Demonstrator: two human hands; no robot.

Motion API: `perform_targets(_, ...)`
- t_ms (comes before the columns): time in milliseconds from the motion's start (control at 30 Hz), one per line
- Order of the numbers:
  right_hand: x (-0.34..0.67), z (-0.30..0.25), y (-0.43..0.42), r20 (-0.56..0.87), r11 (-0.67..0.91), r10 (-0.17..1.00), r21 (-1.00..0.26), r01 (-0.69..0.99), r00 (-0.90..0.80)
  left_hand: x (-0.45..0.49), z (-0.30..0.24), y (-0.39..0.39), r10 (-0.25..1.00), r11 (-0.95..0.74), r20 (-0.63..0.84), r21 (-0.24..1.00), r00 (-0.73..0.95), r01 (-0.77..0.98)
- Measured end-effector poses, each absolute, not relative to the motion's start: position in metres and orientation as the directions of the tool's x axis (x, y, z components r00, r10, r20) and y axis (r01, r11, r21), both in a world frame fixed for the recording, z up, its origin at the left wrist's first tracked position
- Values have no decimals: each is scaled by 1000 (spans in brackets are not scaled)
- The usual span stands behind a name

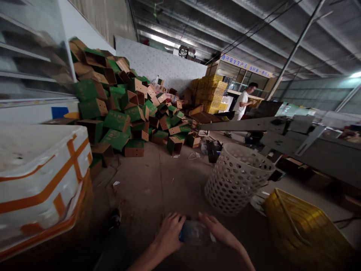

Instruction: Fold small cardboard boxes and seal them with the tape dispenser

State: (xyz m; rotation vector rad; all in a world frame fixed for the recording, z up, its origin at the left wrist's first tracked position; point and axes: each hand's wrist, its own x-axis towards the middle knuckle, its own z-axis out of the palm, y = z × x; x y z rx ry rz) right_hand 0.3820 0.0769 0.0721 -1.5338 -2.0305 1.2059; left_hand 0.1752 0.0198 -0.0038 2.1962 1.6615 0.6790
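A corrugated-roofed shed (225, 22) fills the view, its floor of bare, scuffed concrete (152, 177). Left of centre, a large heap of green-and-brown cardboard boxes (121, 109) lies tumbled against the far wall, many tilted or on their sides. Beyond it stands a stack of yellow crates (211, 94), and a co-worker in a white shirt (243, 103) stands far right of that, with both arms raised in front. A long grey conveyor frame (282, 130) runs along the right. Near left sits a white foam box banded with orange tape (36, 177); near right, a yellow plastic crate (299, 226) lies tilted, just beyond a white perforated plastic basket (237, 180).

The risk lies low in the frame: the clear plastic bottle (194, 233), with blue at its left end, is smooth and held over hard concrete, so a slack hold could let it drop and roll. Loose boxes at the heap's foot could also catch a foot.

The left grip (169, 233) curves narrowly over the bottle's left end, and the right grip (217, 229) lies across its right end, fingers extended. Both touch it, near the bottom edge of the view.
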Motion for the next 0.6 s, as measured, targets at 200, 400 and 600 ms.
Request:
perform_targets(200, 367, 79, 80, -83, 1, 996, -370, 929, -35, 182, 2, 28, 998, -20, 57, 463, -8, 886)
perform_targets(400, 349, 85, 74, -52, -116, 993, -331, 937, 105, 186, -2, 19, 990, 28, 118, 372, -78, 928)
perform_targets(600, 338, 67, 83, 180, 146, 981, -475, 868, -67, 185, -1, 6, 989, 115, 37, 394, -141, 912)
